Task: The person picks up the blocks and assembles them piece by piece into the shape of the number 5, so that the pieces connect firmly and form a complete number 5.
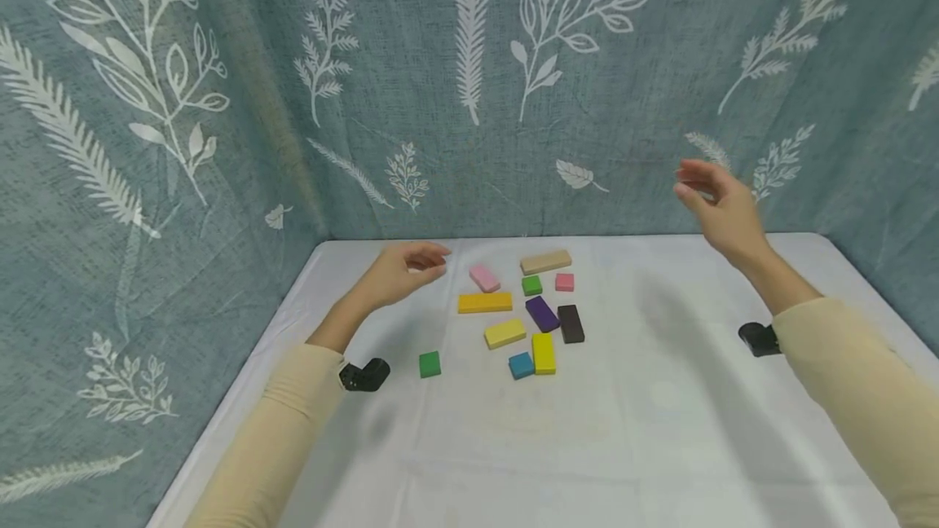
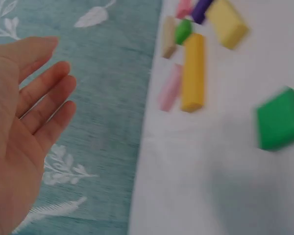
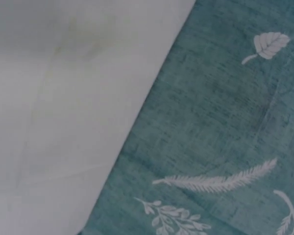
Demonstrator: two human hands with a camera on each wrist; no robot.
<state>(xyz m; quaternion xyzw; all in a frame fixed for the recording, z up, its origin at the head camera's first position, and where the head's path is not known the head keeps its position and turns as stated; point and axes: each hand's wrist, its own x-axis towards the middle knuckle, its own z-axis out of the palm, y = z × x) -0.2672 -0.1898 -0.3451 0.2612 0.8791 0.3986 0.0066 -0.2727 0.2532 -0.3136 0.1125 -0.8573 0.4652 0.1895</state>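
Note:
My left hand hovers over the left part of the table, fingers loosely bent and holding nothing. Nearest to it are a pink block and an orange block. In the left wrist view the palm and spread fingers show beside the orange block and a green block. My right hand is raised at the far right, in front of the curtain, with thumb and fingers apart and nothing between them. Only a sliver of that hand shows in the right wrist view.
Mid-table lie several more blocks: wooden, small green, small pink, purple, black, pale yellow, bright yellow and blue. A leaf-patterned curtain hangs behind the white table.

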